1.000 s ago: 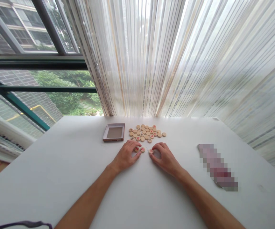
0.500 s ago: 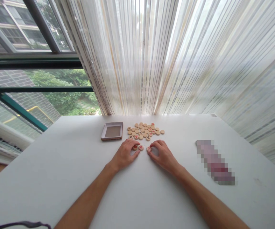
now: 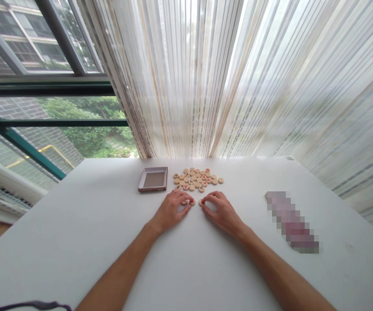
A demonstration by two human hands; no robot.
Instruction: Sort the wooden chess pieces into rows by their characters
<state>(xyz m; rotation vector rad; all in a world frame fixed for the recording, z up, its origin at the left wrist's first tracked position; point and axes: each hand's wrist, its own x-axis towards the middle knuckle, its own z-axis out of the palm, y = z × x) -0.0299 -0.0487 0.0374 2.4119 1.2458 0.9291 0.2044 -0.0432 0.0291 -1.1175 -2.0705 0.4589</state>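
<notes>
My left hand [image 3: 172,210] rests low on the table, its index finger and thumb closed about a round wooden xiangqi piece [image 3: 192,203] with red marking. Another xiangqi piece [image 3: 184,202] lies under the curve of that hand, partly covered by the fingers. Facing it, my right hand [image 3: 220,211] pinches a third xiangqi piece [image 3: 200,202] between thumb and fingertips. A small gap separates the two pinched pieces. Just beyond both hands lies a loose cluster of xiangqi pieces [image 3: 192,182], some blank side up, others showing red or black characters.
A shallow open box [image 3: 143,178] with a pale inside stands left of the cluster. On the right part of the white table [image 3: 186,268] lies a blurred-out flat object [image 3: 292,222]. Striped curtains [image 3: 186,86] hang along the far edge, beside a window on the left.
The left index finger has moved right, from beside the middle red-marked piece onto it. The right fingers and their piece have shifted very slightly left. The cluster and box stay put.
</notes>
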